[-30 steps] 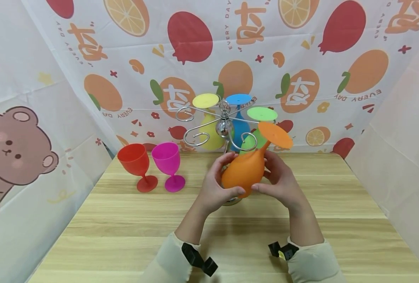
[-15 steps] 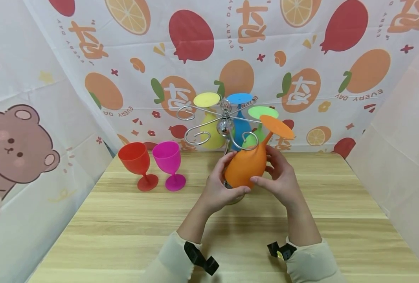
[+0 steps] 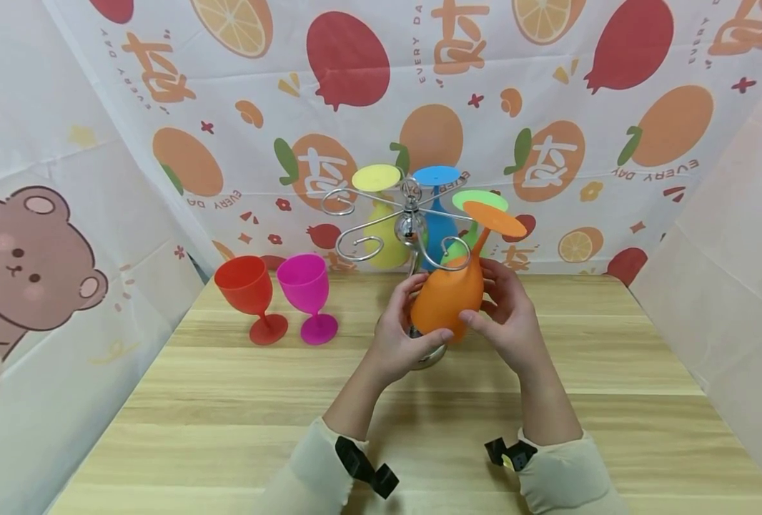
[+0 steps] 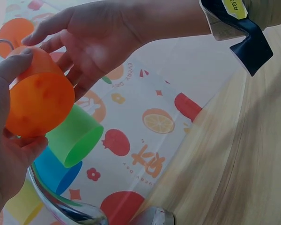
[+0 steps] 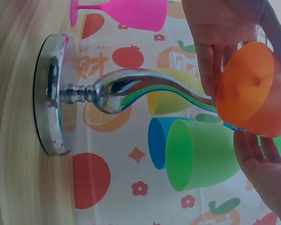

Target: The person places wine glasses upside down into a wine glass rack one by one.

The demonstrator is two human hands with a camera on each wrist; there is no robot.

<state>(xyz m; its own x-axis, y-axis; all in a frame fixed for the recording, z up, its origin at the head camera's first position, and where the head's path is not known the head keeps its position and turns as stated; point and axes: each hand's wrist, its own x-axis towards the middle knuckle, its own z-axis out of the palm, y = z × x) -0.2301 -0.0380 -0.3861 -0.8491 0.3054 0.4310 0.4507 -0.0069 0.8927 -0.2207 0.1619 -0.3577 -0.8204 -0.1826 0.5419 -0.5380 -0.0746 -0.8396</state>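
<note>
An orange goblet [image 3: 448, 295] hangs upside down and tilted, its round foot up at the right, at the front of a chrome rack [image 3: 410, 227] with curled wire arms. My left hand [image 3: 399, 335] grips its bowl from the left, and my right hand [image 3: 511, 315] holds the other side, thumb on the front. The goblet's open mouth shows in both wrist views. Behind it, green [image 5: 203, 154], blue [image 3: 442, 232] and yellow [image 3: 386, 239] goblets hang upside down from the rack. Two curled arms at the rack's front and left carry no goblet.
A red goblet [image 3: 246, 286] and a magenta goblet [image 3: 305, 286] stand upright on the wooden table [image 3: 226, 429], left of the rack. The rack's round chrome base [image 5: 51, 93] rests on the table. A fruit-print cloth [image 3: 349, 57] hangs behind.
Both hands have lifted the orange goblet slightly and turned it more upright. Its foot has swung a little left, close over the green goblet's foot.
</note>
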